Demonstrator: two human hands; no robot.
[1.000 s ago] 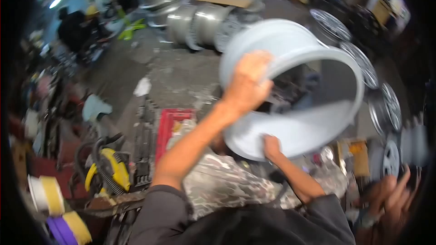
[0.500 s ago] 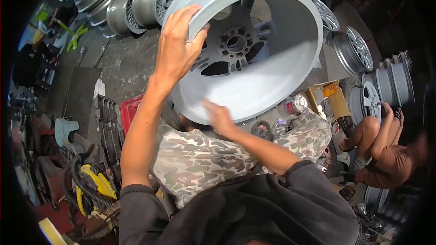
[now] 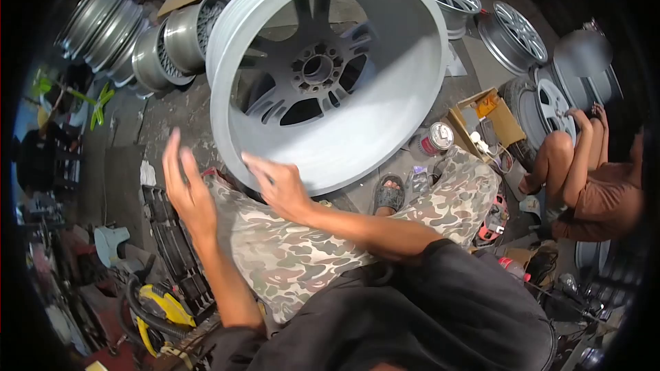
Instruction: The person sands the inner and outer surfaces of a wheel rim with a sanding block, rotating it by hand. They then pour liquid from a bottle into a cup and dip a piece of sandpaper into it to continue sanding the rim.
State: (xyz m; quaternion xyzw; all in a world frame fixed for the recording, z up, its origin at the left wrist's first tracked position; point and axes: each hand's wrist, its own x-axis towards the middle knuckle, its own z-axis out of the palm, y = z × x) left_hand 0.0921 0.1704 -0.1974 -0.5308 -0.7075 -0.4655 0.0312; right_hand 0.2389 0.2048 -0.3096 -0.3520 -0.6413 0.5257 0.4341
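Observation:
A large grey wheel rim [image 3: 385,117] stands tilted in front of me, its hollow inside facing me and its hub and spokes at the far end. My left hand [image 3: 187,185] is raised off the rim, to the left of its lower edge, fingers apart and holding nothing. At the rim's lower left edge is my right hand [image 3: 278,185], fingers spread a little and nothing seen in them; whether its fingertips touch the inner wall is unclear. My camouflage trousers [image 3: 295,261] are beneath both hands.
A red-labelled can [image 3: 438,139] and an open cardboard box [image 3: 505,124] stand to the right. Another person [image 3: 591,192] sits at the far right, hands at a wheel [image 3: 550,106]. More rims [image 3: 185,36] lie behind; a yellow tool [image 3: 165,306] is at lower left.
My left hand has let go of the rim's upper left edge and moved down and left. The right hand has shifted left. In view, the rim appears further left.

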